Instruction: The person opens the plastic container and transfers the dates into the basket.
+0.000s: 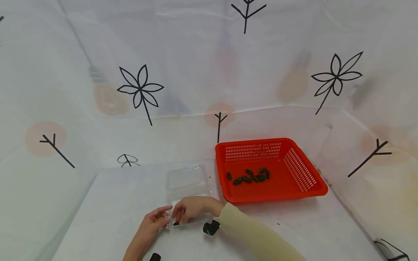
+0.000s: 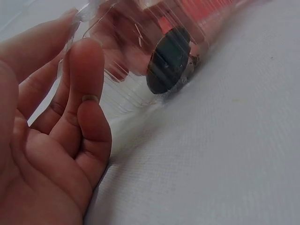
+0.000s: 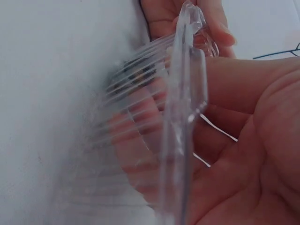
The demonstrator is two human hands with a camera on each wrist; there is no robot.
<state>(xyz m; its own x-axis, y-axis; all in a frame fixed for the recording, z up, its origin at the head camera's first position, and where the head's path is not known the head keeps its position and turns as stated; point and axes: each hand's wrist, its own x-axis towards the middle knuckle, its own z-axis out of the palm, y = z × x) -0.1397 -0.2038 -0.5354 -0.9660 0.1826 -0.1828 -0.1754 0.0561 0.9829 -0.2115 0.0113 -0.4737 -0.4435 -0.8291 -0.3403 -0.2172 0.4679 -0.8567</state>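
A clear plastic clamshell box [image 1: 187, 178] lies on the white table, its lid folded open toward the back. My left hand [image 1: 153, 222] pinches the near left edge of the box's base between thumb and fingers. The right hand [image 1: 192, 209] reaches down into the base, fingers bent around a dark green oval fruit [image 2: 169, 61] low against the ribbed wall. Through the clear plastic the fingertips look in contact with it; its exact kind cannot be told. In the right wrist view the box rim [image 3: 176, 140] crosses in front of the right fingers.
A red perforated plastic basket [image 1: 313, 186] stands behind and to the right, holding several similar dark fruits [image 1: 247, 179] on its floor. White cloth [image 1: 196, 90] printed with plant drawings hangs around the table. A dark-framed object [image 1: 392, 250] sits at the lower right corner.
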